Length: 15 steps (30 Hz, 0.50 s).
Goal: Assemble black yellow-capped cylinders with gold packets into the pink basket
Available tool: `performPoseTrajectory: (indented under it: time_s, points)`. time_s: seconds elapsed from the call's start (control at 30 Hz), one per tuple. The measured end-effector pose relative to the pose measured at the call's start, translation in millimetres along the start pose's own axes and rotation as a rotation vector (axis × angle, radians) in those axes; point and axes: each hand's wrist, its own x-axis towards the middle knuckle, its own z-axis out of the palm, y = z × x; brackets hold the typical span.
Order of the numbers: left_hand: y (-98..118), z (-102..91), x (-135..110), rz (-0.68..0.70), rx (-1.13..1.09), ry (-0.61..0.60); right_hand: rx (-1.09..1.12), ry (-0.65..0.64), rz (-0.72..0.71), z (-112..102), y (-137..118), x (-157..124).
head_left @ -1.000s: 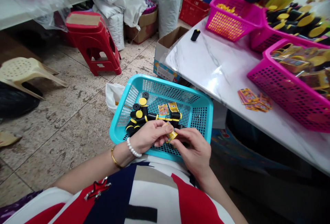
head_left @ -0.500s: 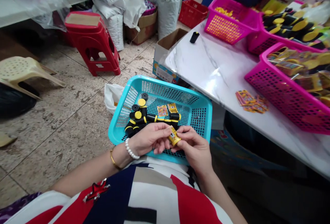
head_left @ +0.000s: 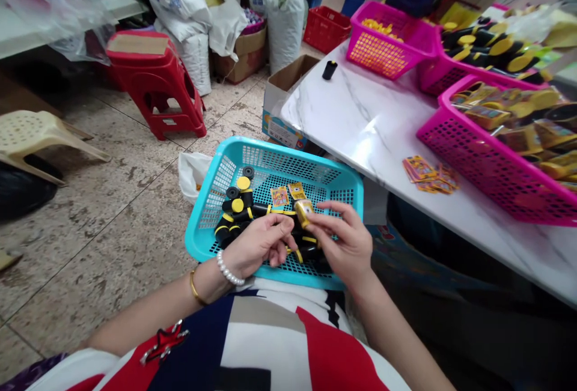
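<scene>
My right hand [head_left: 345, 241] pinches a small piece with a yellow printed label [head_left: 304, 212] between thumb and fingertips, over a turquoise basket [head_left: 198, 223]. Whether the label is wrapped round a black cylinder is hidden. My left hand [head_left: 264, 241] is beside it, with curled fingers and the thumb against them; anything inside is hidden. Several black cylinders with yellow ends [head_left: 260, 209] lie in the basket around both hands. Two small printed cards, one orange [head_left: 280, 196] and one yellow [head_left: 296, 190], rest beyond my fingers.
On the white marbled table [head_left: 360, 121] to the right are pink baskets [head_left: 491, 157], a pile of printed cards [head_left: 430, 175] and one black cylinder [head_left: 329, 70]. A red stool [head_left: 157, 84], a cream stool [head_left: 40, 130] and an open carton [head_left: 282, 109] stand on the floor.
The yellow-labelled piece was between both hands. Now my right hand alone holds it, raised a little away from my left hand. The whole view has shifted slightly.
</scene>
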Motion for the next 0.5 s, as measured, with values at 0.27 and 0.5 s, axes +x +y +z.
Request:
performPoseTrajectory:
  time_s: [0.27,0.5]
  points:
    - [2,-7.7,-4,0.045,0.076,0.072,-0.570,-0.374,-0.055,-49,21,4]
    - [2,-0.7,-3,0.051,0.191,0.072,-0.598,-0.419,-0.097,-36,10,7]
